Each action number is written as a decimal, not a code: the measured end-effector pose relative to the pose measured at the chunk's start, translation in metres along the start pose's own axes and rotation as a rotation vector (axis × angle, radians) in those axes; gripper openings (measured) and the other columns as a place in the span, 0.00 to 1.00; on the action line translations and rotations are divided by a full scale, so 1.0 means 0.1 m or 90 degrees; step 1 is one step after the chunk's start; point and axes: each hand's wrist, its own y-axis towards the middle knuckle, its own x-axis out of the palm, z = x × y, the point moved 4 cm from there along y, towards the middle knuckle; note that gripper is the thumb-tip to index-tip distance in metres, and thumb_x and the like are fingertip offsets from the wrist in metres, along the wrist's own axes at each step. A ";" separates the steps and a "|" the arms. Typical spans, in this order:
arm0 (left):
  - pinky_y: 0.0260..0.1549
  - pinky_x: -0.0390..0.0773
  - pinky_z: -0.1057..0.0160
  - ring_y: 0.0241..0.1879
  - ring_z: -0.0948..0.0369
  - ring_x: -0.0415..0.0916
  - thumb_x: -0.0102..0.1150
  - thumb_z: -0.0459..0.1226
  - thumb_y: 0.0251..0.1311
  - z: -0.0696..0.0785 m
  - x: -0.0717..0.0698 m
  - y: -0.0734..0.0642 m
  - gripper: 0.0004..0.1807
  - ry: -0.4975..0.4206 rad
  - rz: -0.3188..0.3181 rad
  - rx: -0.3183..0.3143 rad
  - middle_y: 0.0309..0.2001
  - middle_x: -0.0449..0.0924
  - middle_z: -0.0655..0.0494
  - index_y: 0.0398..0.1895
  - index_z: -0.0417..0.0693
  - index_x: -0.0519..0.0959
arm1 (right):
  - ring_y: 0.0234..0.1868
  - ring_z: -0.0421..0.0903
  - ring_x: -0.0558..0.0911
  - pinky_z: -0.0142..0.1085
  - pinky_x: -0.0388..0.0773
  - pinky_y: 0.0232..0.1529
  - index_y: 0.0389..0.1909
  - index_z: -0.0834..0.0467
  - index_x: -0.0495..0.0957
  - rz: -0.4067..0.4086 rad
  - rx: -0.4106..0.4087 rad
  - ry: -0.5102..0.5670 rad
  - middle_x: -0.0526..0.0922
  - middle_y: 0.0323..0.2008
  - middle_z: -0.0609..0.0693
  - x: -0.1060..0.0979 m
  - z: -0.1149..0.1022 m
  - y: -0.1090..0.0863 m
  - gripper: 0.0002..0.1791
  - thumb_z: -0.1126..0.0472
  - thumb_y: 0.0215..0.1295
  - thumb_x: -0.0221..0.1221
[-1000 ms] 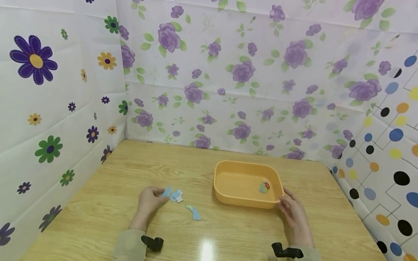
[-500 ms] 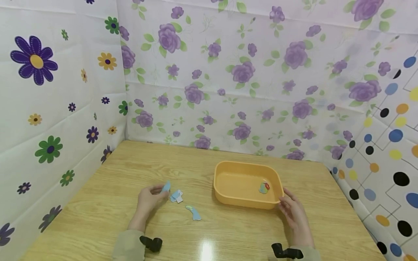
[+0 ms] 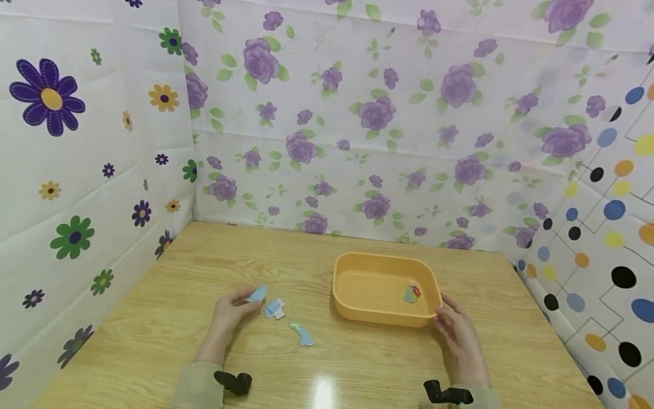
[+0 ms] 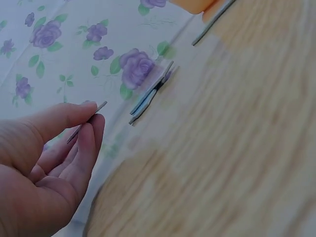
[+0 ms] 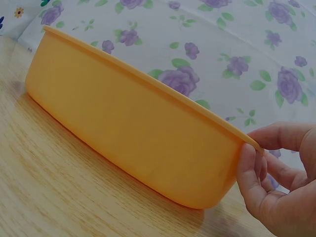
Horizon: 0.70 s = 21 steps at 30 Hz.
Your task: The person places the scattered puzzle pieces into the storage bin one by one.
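Observation:
My left hand (image 3: 227,318) pinches a thin, flat light-blue piece (image 3: 258,293) between thumb and fingers, held just above the table. Seen in the left wrist view, this piece (image 4: 100,107) is edge-on. Close to its right lies a small overlapping pile of light-blue and white flat pieces (image 3: 274,308). A curved blue piece with a pale green end (image 3: 301,334) lies nearer the front. My right hand (image 3: 461,335) grips the near right corner of an orange plastic bin (image 3: 380,316), thumb and fingers at its rim (image 5: 148,79). A small multicoloured piece (image 3: 411,293) lies inside the bin.
The wood-grain table (image 3: 357,369) is bounded by a purple-rose cloth (image 3: 352,142) at the back. A daisy-print cloth (image 3: 117,233) hangs on the left, a dotted one (image 3: 603,284) on the right. Dark wrist mounts (image 3: 233,383) sit on both sleeves.
The blue piece in my left hand has come away from beside the pile and tilted, shifting slightly left. My right hand stays on the bin's corner. The head view has shifted a little.

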 end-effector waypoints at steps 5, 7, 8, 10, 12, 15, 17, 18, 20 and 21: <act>0.59 0.73 0.63 0.65 0.46 0.66 0.65 0.37 0.61 0.02 0.00 -0.01 0.32 -0.063 -0.016 -0.017 0.65 0.68 0.34 0.67 0.37 0.68 | 0.34 0.33 0.79 0.24 0.78 0.39 0.47 0.41 0.73 0.003 0.005 0.013 0.80 0.35 0.38 0.00 -0.01 0.00 0.15 0.67 0.71 0.52; 0.53 0.75 0.72 0.66 0.47 0.64 0.64 0.35 0.61 0.03 0.01 -0.02 0.32 -0.087 -0.025 -0.022 0.67 0.65 0.34 0.68 0.36 0.67 | 0.34 0.32 0.78 0.24 0.78 0.39 0.47 0.41 0.72 0.002 0.004 0.011 0.80 0.35 0.38 -0.01 -0.01 0.00 0.16 0.67 0.71 0.52; 0.49 0.75 0.76 0.67 0.46 0.63 0.63 0.35 0.62 0.03 0.01 -0.02 0.32 -0.099 -0.030 -0.024 0.68 0.63 0.34 0.68 0.36 0.66 | 0.34 0.32 0.78 0.24 0.78 0.39 0.48 0.41 0.72 0.004 0.004 0.010 0.80 0.35 0.38 -0.02 -0.01 0.01 0.15 0.67 0.71 0.52; 0.44 0.74 0.80 0.69 0.46 0.61 0.62 0.33 0.63 0.04 0.01 -0.02 0.32 -0.119 -0.036 -0.026 0.70 0.60 0.34 0.69 0.35 0.64 | 0.35 0.32 0.78 0.24 0.78 0.40 0.50 0.42 0.71 0.005 0.007 0.006 0.80 0.36 0.38 -0.02 0.00 0.01 0.16 0.67 0.71 0.52; 0.43 0.75 0.81 0.69 0.46 0.60 0.60 0.33 0.64 0.04 0.01 -0.02 0.32 -0.136 -0.041 -0.028 0.71 0.57 0.33 0.70 0.34 0.63 | 0.35 0.32 0.78 0.23 0.78 0.40 0.53 0.44 0.68 0.003 0.006 0.000 0.79 0.36 0.38 -0.02 -0.01 0.01 0.16 0.67 0.71 0.52; 0.45 0.77 0.78 0.60 0.54 0.72 0.57 0.31 0.66 0.03 0.02 -0.01 0.31 -0.157 -0.041 -0.027 0.68 0.60 0.31 0.70 0.31 0.62 | 0.35 0.32 0.78 0.23 0.78 0.40 0.58 0.47 0.66 -0.001 0.006 -0.005 0.79 0.37 0.38 -0.01 -0.01 0.00 0.19 0.67 0.72 0.51; 0.47 0.78 0.76 0.51 0.63 0.78 0.55 0.30 0.67 0.03 0.02 -0.01 0.30 -0.178 -0.046 -0.026 0.67 0.61 0.30 0.70 0.28 0.60 | 0.35 0.32 0.78 0.23 0.78 0.40 0.61 0.49 0.65 -0.003 0.000 -0.011 0.78 0.37 0.38 -0.01 -0.01 0.00 0.20 0.67 0.72 0.51; 0.48 0.78 0.76 0.47 0.67 0.80 0.53 0.29 0.68 0.03 0.02 -0.01 0.30 -0.187 -0.049 -0.025 0.67 0.62 0.29 0.70 0.27 0.59 | 0.35 0.32 0.78 0.23 0.78 0.40 0.61 0.49 0.64 -0.004 -0.001 -0.012 0.78 0.37 0.38 -0.01 -0.01 0.00 0.20 0.67 0.72 0.51; 0.48 0.78 0.76 0.40 0.72 0.81 0.50 0.28 0.69 0.03 0.02 -0.01 0.29 -0.207 -0.057 -0.021 0.65 0.63 0.28 0.70 0.24 0.56 | 0.34 0.32 0.78 0.23 0.78 0.40 0.61 0.49 0.64 -0.002 -0.001 -0.011 0.79 0.38 0.38 -0.01 -0.01 0.00 0.20 0.67 0.72 0.51; 0.48 0.78 0.76 0.39 0.73 0.81 0.48 0.28 0.70 0.03 0.02 -0.01 0.29 -0.216 -0.061 -0.022 0.65 0.64 0.28 0.70 0.22 0.55 | 0.34 0.32 0.78 0.23 0.78 0.40 0.61 0.50 0.65 -0.001 -0.004 -0.013 0.79 0.38 0.38 -0.01 -0.01 0.01 0.21 0.67 0.72 0.51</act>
